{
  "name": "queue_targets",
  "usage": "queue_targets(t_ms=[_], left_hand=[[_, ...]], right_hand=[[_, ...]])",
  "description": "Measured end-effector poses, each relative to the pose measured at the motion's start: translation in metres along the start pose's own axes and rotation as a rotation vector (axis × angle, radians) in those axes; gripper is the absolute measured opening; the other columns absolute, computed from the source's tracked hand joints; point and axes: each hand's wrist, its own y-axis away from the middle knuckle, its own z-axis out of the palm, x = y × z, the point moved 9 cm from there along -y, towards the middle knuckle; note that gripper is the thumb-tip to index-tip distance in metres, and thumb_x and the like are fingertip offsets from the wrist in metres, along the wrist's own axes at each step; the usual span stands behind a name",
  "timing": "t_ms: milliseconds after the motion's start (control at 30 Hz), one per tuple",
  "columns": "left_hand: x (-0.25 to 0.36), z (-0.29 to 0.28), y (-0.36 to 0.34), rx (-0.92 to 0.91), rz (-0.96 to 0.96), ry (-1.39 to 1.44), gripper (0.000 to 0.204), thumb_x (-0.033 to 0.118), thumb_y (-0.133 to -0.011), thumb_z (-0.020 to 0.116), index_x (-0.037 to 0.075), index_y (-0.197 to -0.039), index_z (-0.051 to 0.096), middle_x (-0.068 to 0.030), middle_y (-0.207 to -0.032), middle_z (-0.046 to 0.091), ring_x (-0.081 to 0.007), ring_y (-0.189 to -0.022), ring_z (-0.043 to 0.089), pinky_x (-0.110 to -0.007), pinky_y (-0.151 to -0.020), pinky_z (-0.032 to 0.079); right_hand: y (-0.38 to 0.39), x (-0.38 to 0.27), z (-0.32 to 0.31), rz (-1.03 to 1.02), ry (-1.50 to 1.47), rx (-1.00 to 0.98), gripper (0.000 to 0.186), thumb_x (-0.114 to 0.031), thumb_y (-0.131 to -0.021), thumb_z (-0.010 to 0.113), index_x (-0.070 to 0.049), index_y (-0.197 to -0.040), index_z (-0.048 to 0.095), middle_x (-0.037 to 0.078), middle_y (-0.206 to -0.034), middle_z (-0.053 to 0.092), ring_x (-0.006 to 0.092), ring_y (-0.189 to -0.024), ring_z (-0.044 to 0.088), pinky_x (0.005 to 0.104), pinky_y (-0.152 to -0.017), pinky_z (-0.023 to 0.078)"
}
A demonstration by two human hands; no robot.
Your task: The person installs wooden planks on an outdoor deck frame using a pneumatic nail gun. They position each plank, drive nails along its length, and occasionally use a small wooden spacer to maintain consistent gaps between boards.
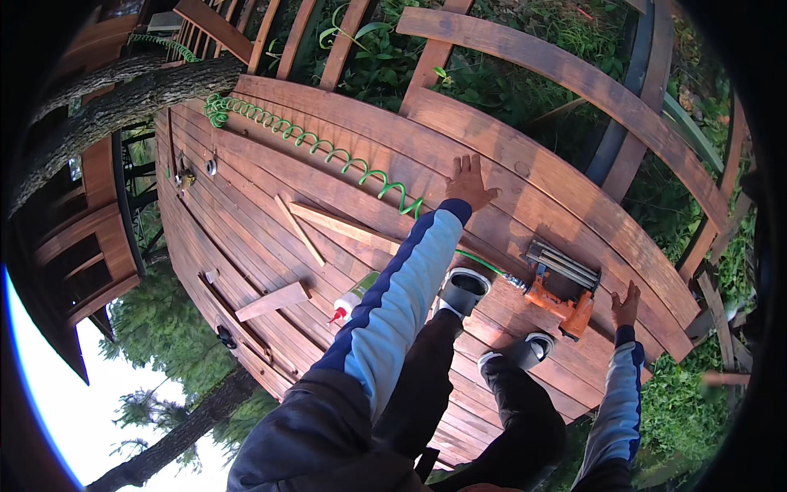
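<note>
My left hand [467, 182] lies palm down with its fingers spread on a long reddish-brown deck board [525, 157] at the far side. Farther right, my right hand [625, 310] rests at the near edge of the same run of boards, fingers apart. Neither hand holds anything. Between them, nearer my feet, an orange nail gun [566, 305] lies on its side on the deck. A green coiled air hose [328, 152] stretches from the far left and passes under my left forearm to the nail gun's fitting.
A glue bottle [354, 300] with a red tip lies left of my shoes. Loose wood strips [299, 230] and a short board [273, 301] are scattered on the deck. A curved wooden rail [557, 70] runs beyond the edge, above greenery. A tree trunk [123, 107] crosses the upper left.
</note>
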Motion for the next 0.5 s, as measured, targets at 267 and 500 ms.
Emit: queue_targets(t_ms=[267, 500], left_hand=[[-0.027, 0.005, 0.222, -0.065, 0.032, 0.465, 0.061, 0.033, -0.082, 0.063, 0.002, -0.131, 0.043, -0.0190, -0.127, 0.051, -0.0353, -0.123, 0.042, -0.041, -0.101, 0.038], [-0.115, 0.046, 0.398, -0.415, -0.499, 0.850, 0.068, 0.063, -0.086, 0.042, 0.003, -0.106, 0.066, -0.0215, -0.103, 0.065, -0.0344, -0.099, 0.061, -0.038, -0.091, 0.044]], right_hand=[[0.277, -0.094, -0.028, -0.019, -0.310, -0.258, 0.043, -0.025, -0.091, 0.053, 0.000, -0.125, 0.050, 0.021, -0.116, 0.060, 0.0315, -0.106, 0.059, 0.0374, -0.090, 0.046], [0.440, -0.140, -0.108, -0.010, -0.264, -0.231, 0.040, -0.026, -0.092, 0.050, 0.002, -0.121, 0.050, 0.022, -0.099, 0.065, 0.0329, -0.088, 0.065, 0.0364, -0.079, 0.050]])
